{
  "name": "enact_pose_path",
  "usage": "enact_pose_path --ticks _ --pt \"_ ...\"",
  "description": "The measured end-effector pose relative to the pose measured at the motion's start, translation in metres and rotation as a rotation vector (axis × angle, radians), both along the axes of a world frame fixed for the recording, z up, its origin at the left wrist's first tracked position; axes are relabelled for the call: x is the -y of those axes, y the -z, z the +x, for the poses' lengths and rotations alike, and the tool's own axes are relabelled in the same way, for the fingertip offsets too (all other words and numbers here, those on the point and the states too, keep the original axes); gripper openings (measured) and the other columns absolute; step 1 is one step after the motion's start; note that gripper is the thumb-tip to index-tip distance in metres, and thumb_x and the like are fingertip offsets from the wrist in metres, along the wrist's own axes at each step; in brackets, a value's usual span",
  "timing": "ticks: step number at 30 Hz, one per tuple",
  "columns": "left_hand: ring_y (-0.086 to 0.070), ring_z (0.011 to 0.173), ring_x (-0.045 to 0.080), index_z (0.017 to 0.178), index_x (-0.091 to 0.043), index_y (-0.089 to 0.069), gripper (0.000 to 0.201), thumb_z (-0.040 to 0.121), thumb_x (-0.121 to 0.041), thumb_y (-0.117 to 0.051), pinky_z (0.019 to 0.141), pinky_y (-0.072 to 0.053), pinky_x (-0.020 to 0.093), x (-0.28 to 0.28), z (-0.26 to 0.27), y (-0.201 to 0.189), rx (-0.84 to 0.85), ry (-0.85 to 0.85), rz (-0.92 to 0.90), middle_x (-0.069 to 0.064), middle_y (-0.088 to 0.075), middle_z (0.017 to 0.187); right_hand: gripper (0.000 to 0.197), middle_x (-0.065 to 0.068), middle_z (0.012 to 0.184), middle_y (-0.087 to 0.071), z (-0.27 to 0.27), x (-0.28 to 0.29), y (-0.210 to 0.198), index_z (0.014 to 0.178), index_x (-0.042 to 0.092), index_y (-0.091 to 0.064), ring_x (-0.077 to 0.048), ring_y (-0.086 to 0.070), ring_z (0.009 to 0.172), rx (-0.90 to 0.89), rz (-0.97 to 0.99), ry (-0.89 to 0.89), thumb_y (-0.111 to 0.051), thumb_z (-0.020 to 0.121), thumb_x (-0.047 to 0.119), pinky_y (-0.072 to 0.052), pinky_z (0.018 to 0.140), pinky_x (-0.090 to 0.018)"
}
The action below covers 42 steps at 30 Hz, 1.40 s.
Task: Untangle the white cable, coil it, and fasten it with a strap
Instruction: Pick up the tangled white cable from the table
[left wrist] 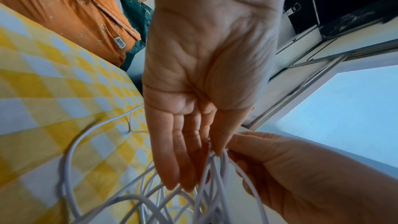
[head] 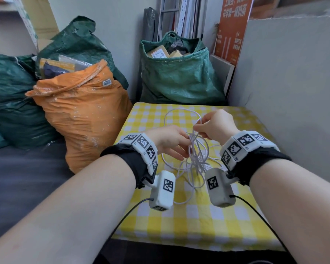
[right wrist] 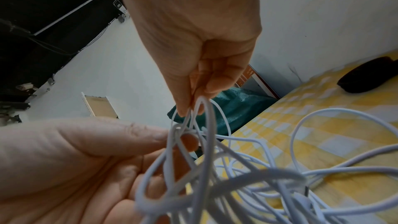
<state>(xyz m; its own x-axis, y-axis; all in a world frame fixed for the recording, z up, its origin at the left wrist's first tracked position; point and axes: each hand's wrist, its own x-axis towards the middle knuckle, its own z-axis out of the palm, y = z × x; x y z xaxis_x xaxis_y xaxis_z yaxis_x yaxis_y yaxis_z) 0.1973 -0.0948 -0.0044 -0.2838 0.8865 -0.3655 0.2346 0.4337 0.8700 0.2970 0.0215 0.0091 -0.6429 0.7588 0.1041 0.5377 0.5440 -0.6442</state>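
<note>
While the right hand [head: 215, 125] pinches a loop of the white cable [head: 193, 159] above the counter [head: 198, 212], draw it out slowly. The left hand [head: 170, 141] pinches the knot between thumb and fingertip; keep it loose, so strands slip free.

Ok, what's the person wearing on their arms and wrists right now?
Bare forearms, no sleeves or gloves. Each wrist has a black fabric band under a ring of white blocks printed with black square markers. A white boxy module with one marker hangs below the left hand and the right hand, each trailing a thin black wire toward the body.
</note>
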Motion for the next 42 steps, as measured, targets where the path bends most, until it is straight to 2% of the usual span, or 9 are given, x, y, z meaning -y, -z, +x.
enact_pose_path --ticks 7,12,18,23,28,30,35,39,42 --pt "-0.069 0.069 0.022 0.1 -0.002 -0.062 0.017 0.096 -0.002 -0.045 0.062 -0.058 0.03 -0.002 0.003 0.004 0.145 -0.103 0.047 0.012 -0.068 0.083 0.029 -0.008 0.075 -0.066 0.0 0.01 -0.001 0.089 0.004 -0.068 -0.02 -0.06 0.062 0.103 -0.132 -0.112 -0.057 0.092 0.031 -0.059 0.07 -0.036" --pt "-0.067 0.069 0.023 0.095 0.0 -0.058 0.023 0.096 0.005 -0.036 0.062 -0.059 0.029 -0.002 -0.002 0.002 0.192 -0.206 0.096 0.013 -0.064 0.082 0.026 -0.008 0.073 -0.062 0.003 0.013 -0.006 0.098 0.003 -0.058 -0.019 -0.054 0.058 0.148 -0.333 -0.099 -0.032 0.095 0.004 -0.05 0.057 -0.028" --pt "-0.063 0.067 0.024 0.102 0.004 -0.055 0.026 0.096 0.009 -0.031 0.053 -0.057 0.029 -0.001 -0.007 0.002 0.198 -0.318 0.103 0.014 -0.061 0.079 0.021 0.001 0.074 -0.067 0.009 0.015 -0.005 0.086 0.012 -0.062 -0.014 -0.059 0.07 0.333 -0.312 -0.241 -0.043 0.092 0.006 -0.049 0.064 -0.024" --pt "-0.062 0.065 0.024 0.085 0.001 -0.056 0.025 0.094 0.012 -0.034 0.055 -0.058 0.031 -0.001 -0.008 0.0 0.183 -0.407 0.098 0.015 -0.06 0.078 0.014 0.003 0.073 -0.064 0.007 0.018 0.0 0.084 0.015 -0.063 -0.017 -0.058 0.078 0.476 -0.205 -0.358 -0.055 0.091 0.025 -0.045 0.072 -0.028" --pt "-0.053 0.092 0.02 0.104 -0.012 -0.058 0.027 0.086 0.006 -0.05 0.078 -0.047 0.029 -0.008 -0.012 -0.01 -0.254 -0.497 0.268 0.006 -0.055 0.102 0.022 -0.004 0.076 -0.055 0.005 0.02 -0.008 0.069 0.024 -0.063 -0.019 -0.049 0.073 0.324 -0.094 -0.306 -0.06 0.088 0.035 -0.038 0.065 -0.027" --pt "-0.054 0.093 0.016 0.109 -0.012 -0.06 0.039 0.079 0.01 -0.05 0.075 -0.044 0.021 -0.009 -0.008 -0.02 -0.192 -0.348 0.393 0.003 -0.059 0.102 0.019 -0.002 0.075 -0.055 0.005 0.022 -0.013 0.073 0.024 -0.065 -0.016 -0.049 0.069 0.272 -0.079 -0.32 -0.062 0.087 0.036 -0.038 0.061 -0.025" --pt "-0.058 0.095 0.018 0.106 -0.013 -0.066 0.035 0.072 -0.007 -0.061 0.086 -0.045 0.03 -0.006 -0.004 -0.029 -0.385 -0.01 0.151 0.007 -0.067 0.098 0.015 -0.006 0.071 -0.051 0.005 0.02 -0.017 0.077 0.017 -0.067 -0.018 -0.044 0.066 0.08 -0.105 -0.263 -0.064 0.086 0.028 -0.034 0.058 -0.027" --pt "-0.058 0.079 0.011 0.095 -0.015 -0.069 0.019 0.09 -0.01 -0.051 0.076 -0.046 0.027 -0.005 -0.006 -0.023 -0.665 0.067 0.063 -0.007 -0.064 0.073 0.02 -0.002 0.065 -0.049 0.007 0.016 -0.022 0.081 0.016 -0.065 -0.017 -0.043 0.059 -0.085 -0.084 -0.146 -0.054 0.092 0.028 -0.032 0.051 -0.026" --pt "-0.057 0.077 0.012 0.095 -0.011 -0.07 0.023 0.093 -0.01 -0.047 0.069 -0.043 0.026 -0.003 -0.014 -0.014 -0.81 0.071 -0.025 -0.002 -0.065 0.076 0.025 -0.002 0.061 -0.046 0.008 0.005 -0.024 0.083 0.008 -0.065 -0.022 -0.045 0.067 -0.23 -0.092 -0.021 -0.049 0.093 0.025 -0.035 0.059 -0.028"
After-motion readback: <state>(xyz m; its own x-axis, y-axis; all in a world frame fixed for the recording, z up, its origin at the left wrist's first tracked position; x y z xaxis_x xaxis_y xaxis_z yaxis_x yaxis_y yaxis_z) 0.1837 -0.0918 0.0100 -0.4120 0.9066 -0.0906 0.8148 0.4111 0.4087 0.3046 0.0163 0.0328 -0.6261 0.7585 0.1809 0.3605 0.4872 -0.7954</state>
